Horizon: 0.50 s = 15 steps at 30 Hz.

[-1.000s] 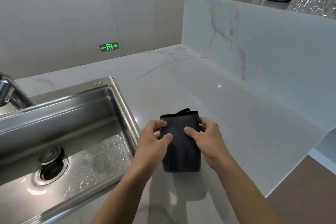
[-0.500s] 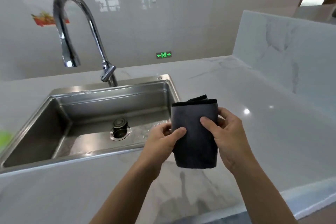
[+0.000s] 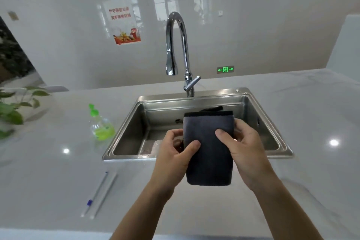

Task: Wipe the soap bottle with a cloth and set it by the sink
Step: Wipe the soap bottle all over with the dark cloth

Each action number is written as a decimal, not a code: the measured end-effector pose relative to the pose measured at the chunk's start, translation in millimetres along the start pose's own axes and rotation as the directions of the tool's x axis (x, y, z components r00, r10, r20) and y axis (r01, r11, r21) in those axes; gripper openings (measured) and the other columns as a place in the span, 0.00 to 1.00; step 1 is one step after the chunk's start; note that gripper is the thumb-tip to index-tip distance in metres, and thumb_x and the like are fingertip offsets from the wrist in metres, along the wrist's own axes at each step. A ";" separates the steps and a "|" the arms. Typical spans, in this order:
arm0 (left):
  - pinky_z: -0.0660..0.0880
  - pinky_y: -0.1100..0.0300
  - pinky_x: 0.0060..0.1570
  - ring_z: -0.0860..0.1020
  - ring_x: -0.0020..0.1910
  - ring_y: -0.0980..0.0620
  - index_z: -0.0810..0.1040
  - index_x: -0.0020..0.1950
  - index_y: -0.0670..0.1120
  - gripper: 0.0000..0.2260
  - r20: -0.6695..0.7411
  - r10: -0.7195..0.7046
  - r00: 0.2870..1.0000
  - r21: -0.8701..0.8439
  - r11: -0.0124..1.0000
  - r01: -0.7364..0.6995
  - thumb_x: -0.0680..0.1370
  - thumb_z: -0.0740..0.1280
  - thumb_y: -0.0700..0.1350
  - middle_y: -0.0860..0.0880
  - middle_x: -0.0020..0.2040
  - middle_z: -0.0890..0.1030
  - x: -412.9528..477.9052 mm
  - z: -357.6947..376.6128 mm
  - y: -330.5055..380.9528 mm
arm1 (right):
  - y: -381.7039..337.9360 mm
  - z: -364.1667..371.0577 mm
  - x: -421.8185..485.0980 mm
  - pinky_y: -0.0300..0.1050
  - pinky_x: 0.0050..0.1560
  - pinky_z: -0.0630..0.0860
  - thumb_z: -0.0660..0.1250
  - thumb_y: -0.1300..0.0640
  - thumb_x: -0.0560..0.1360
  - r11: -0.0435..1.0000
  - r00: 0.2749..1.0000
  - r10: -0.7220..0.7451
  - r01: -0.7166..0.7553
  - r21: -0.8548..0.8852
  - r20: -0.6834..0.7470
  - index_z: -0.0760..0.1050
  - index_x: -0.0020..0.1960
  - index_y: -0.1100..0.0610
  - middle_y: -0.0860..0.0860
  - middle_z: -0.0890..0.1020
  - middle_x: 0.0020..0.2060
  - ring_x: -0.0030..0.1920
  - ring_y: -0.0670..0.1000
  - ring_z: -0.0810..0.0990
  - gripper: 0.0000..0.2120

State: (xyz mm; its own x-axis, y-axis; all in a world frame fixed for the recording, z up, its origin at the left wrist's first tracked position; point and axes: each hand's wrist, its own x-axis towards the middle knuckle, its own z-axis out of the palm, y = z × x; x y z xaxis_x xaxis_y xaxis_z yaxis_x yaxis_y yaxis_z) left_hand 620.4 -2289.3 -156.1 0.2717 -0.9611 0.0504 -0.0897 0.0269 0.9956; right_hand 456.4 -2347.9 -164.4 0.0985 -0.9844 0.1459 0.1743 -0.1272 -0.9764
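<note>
Currently both hands hold a folded dark grey cloth upright, in front of and above the steel sink. Left hand grips the cloth's left edge, thumb pressed across its front, fingers curled behind. Right hand grips the right edge the same way, thumb on the front face. Cloth has a black-trimmed top edge; a second fold peeks up behind it.

Soap bottle, clear with green liquid and green cap, stands on the white tabletop just left of the sink, apart from both hands. Chrome faucet arches over the sink's back rim. A pen lies on the tabletop, front left. Leafy plant at far left edge.
</note>
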 end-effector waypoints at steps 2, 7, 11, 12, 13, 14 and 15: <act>0.83 0.58 0.44 0.85 0.50 0.51 0.76 0.59 0.50 0.13 -0.018 0.026 0.999 0.001 1.000 -0.026 0.77 0.73 0.42 0.48 0.51 0.87 5.4 -32.1 -5.4 | 5.5 33.1 0.0 0.38 0.40 0.82 0.71 0.60 0.78 1.000 1.000 0.008 -0.008 0.003 0.007 0.80 0.59 0.52 0.48 0.88 0.49 0.50 0.47 0.86 0.11; 0.84 0.56 0.47 0.85 0.48 0.54 0.75 0.57 0.53 0.16 -0.027 0.099 0.995 0.008 0.995 -0.098 0.73 0.75 0.46 0.54 0.48 0.87 26.3 -125.1 -23.7 | 25.4 127.6 1.3 0.43 0.43 0.82 0.70 0.62 0.78 1.000 1.000 0.020 -0.020 -0.010 -0.013 0.80 0.58 0.51 0.50 0.88 0.50 0.50 0.50 0.87 0.10; 0.84 0.53 0.47 0.85 0.48 0.54 0.75 0.58 0.53 0.18 -0.001 0.108 0.994 0.005 0.994 -0.108 0.70 0.74 0.49 0.53 0.48 0.86 50.3 -202.3 -34.7 | 42.7 208.7 0.0 0.43 0.44 0.85 0.69 0.62 0.78 0.999 0.997 0.023 -0.025 -0.021 -0.067 0.80 0.57 0.52 0.50 0.88 0.48 0.49 0.49 0.87 0.10; 0.85 0.52 0.48 0.85 0.48 0.55 0.74 0.58 0.53 0.18 0.015 0.105 0.994 0.009 0.994 -0.105 0.70 0.73 0.50 0.53 0.49 0.86 56.2 -218.2 -35.8 | 45.9 226.2 -0.4 0.43 0.45 0.86 0.68 0.62 0.78 1.000 0.996 0.019 -0.020 -0.020 -0.084 0.80 0.56 0.51 0.49 0.88 0.47 0.48 0.48 0.87 0.09; 0.84 0.51 0.48 0.85 0.48 0.54 0.74 0.59 0.53 0.19 0.034 0.102 0.994 0.014 0.995 -0.103 0.70 0.73 0.50 0.52 0.50 0.85 61.4 -233.0 -36.9 | 49.0 242.4 -1.0 0.42 0.44 0.86 0.68 0.63 0.78 1.000 0.995 0.016 -0.018 -0.018 -0.103 0.80 0.55 0.51 0.48 0.88 0.47 0.48 0.47 0.87 0.09; 0.84 0.50 0.49 0.85 0.49 0.54 0.73 0.60 0.53 0.19 0.050 0.095 0.994 0.014 0.995 -0.096 0.71 0.73 0.49 0.51 0.51 0.85 66.6 -247.0 -37.7 | 52.0 257.4 -1.2 0.41 0.43 0.85 0.68 0.62 0.78 1.000 0.993 0.015 -0.018 -0.020 -0.121 0.80 0.55 0.50 0.48 0.88 0.46 0.48 0.47 0.87 0.10; 0.84 0.49 0.50 0.85 0.49 0.53 0.73 0.60 0.53 0.19 0.061 0.086 0.994 0.007 0.996 -0.087 0.71 0.73 0.49 0.50 0.52 0.85 71.1 -258.7 -38.5 | 54.1 270.3 -1.5 0.40 0.41 0.84 0.68 0.62 0.78 1.000 0.990 0.015 -0.018 -0.023 -0.138 0.79 0.55 0.49 0.47 0.88 0.46 0.48 0.47 0.87 0.10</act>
State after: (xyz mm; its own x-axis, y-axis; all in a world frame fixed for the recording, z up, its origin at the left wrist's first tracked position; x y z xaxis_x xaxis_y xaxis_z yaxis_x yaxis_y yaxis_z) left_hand 891.1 -2287.5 -170.4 0.2043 -0.9701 0.1310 -0.1198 0.1081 0.9869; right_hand 730.5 -2320.4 -174.4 -0.0354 -0.9935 0.1080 0.1501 -0.1121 -0.9823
